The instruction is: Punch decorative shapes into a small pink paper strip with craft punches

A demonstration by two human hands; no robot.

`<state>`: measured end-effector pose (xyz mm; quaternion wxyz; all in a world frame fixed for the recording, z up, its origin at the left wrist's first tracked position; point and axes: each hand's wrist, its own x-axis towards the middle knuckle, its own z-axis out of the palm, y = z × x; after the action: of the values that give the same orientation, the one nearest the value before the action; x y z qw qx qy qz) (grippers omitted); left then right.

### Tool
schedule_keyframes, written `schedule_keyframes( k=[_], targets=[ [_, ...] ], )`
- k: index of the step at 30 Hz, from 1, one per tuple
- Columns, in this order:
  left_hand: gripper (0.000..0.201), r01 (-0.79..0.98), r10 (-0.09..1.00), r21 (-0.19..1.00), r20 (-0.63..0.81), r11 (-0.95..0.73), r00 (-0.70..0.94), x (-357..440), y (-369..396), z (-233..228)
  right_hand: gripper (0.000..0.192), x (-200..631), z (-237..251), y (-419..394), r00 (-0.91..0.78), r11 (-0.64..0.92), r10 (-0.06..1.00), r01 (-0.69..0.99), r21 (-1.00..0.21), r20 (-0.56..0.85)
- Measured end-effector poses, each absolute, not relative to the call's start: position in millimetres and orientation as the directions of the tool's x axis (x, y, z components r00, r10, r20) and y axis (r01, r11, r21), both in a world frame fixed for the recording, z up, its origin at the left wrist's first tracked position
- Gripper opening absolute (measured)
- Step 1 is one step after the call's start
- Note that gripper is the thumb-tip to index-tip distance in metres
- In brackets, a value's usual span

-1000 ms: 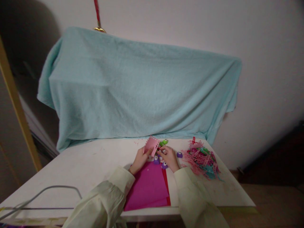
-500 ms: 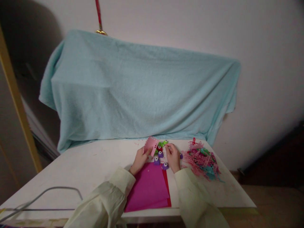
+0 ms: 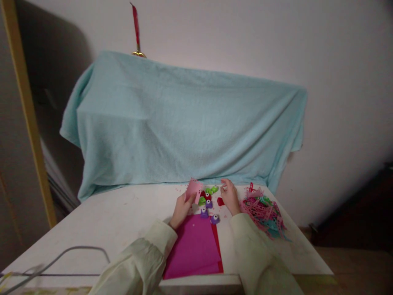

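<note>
My left hand [image 3: 181, 209] pinches a small pink paper piece [image 3: 193, 190] with a punched edge, held upright above the white table [image 3: 104, 221]. My right hand [image 3: 229, 197] hovers farther back and to the right, fingers curled; whether they hold something is too small to tell. Between the hands lie several small paper punches: green ones [image 3: 211, 190], a red one [image 3: 220, 201], purple ones [image 3: 204, 212]. A magenta paper sheet [image 3: 193, 248] on top of a red sheet [image 3: 217, 246] lies in front of me.
A heap of pink, red and teal punched paper strips [image 3: 263, 209] sits at the table's right. A light-blue cloth [image 3: 184, 127] drapes something bulky behind the table. A grey cable [image 3: 70, 252] curves over the near left corner. A wooden post [image 3: 26, 106] stands at left.
My right hand has moved back and to the right, away from the punches, uncovering a red one. The left hand keeps the pink piece. The view has shifted a little downward.
</note>
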<state>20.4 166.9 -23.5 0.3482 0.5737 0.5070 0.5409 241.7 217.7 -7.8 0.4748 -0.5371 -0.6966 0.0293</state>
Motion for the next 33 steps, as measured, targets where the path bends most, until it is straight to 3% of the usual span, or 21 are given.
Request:
schedule_keyframes(
  k=[3,6,14,21,24,28,31,33],
  targets=[
    [0.05,0.205,0.96,0.951,0.257,-0.231,-0.11,20,168,-25,0.042,247,-4,236,-0.164,0.443,0.821,0.787,-0.43,0.547],
    [0.049,0.198,0.966,0.957,0.234,-0.21,-0.107,20,169,-27,0.046,245,-11,247,-0.244,0.438,0.858,0.807,-0.396,0.452],
    [0.051,0.138,0.968,0.964,0.24,-0.229,-0.071,21,169,-27,0.034,236,-28,258,-0.223,0.405,0.878,0.819,-0.407,0.424],
    [0.047,0.104,0.975,0.973,0.213,-0.207,-0.058,22,167,-25,0.029,235,-13,245,-0.148,0.393,0.849,0.818,-0.42,0.507],
    [0.046,0.133,0.97,0.965,0.236,-0.226,-0.066,22,167,-24,0.02,229,32,229,0.002,0.464,0.726,0.737,-0.491,0.688],
    [0.05,0.173,0.976,0.964,0.212,-0.2,-0.055,22,167,-23,0.023,213,136,167,0.181,0.638,0.53,0.559,-0.53,0.828],
    [0.049,0.162,0.97,0.96,0.239,-0.229,-0.045,22,166,-20,0.022,201,200,89,0.156,0.772,0.363,0.502,-0.391,0.918],
    [0.047,0.148,0.964,0.956,0.261,-0.252,-0.047,22,165,-19,0.03,195,215,37,0.085,0.812,0.23,0.532,-0.24,0.969]
  ],
)
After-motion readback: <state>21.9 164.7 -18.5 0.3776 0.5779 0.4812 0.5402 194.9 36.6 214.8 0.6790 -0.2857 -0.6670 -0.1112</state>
